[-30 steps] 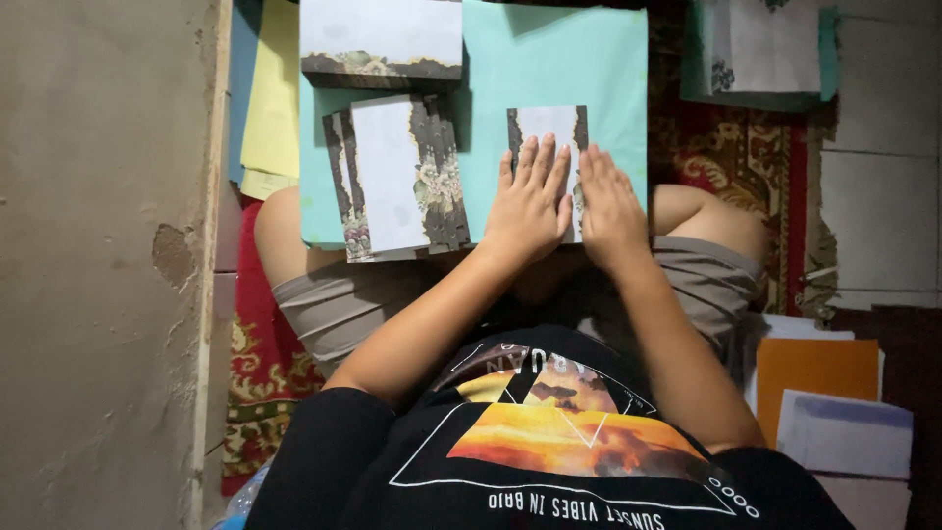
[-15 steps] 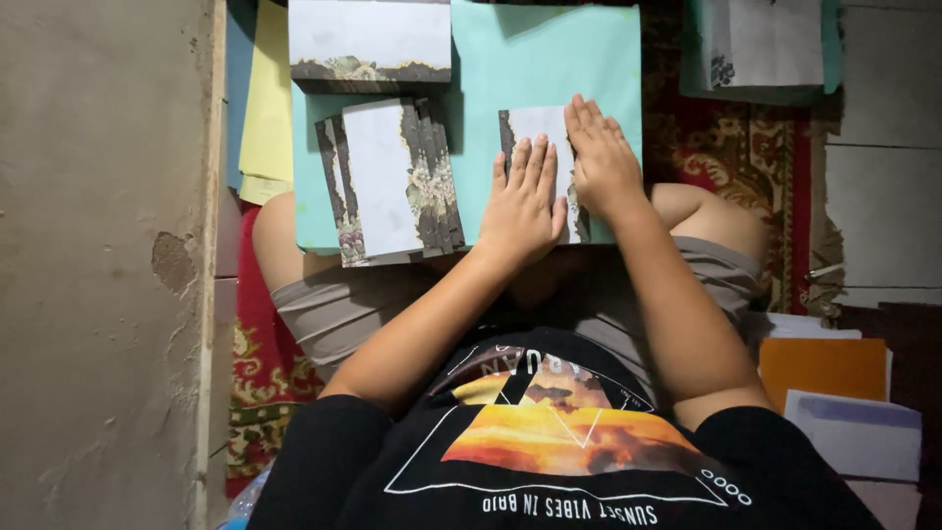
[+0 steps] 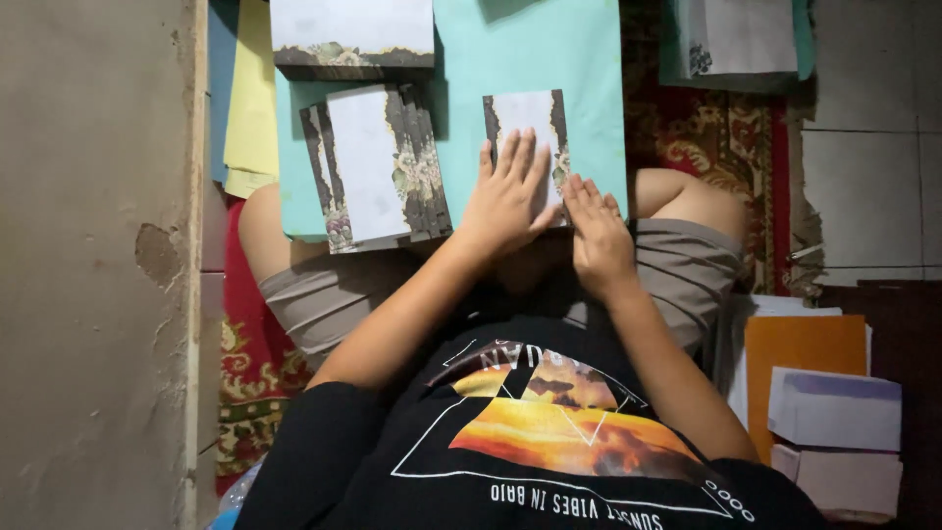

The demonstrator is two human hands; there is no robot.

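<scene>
While the left hand lies flat, fingers spread, on a floral-edged card at upper centre of the frame, the right hand presses open-palmed beside it on the teal sheet.

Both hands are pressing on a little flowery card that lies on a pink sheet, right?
Not quite. The head view shows the left hand and right hand pressing on the small flower-edged card, but the sheet under it is turquoise, not pink.
</scene>
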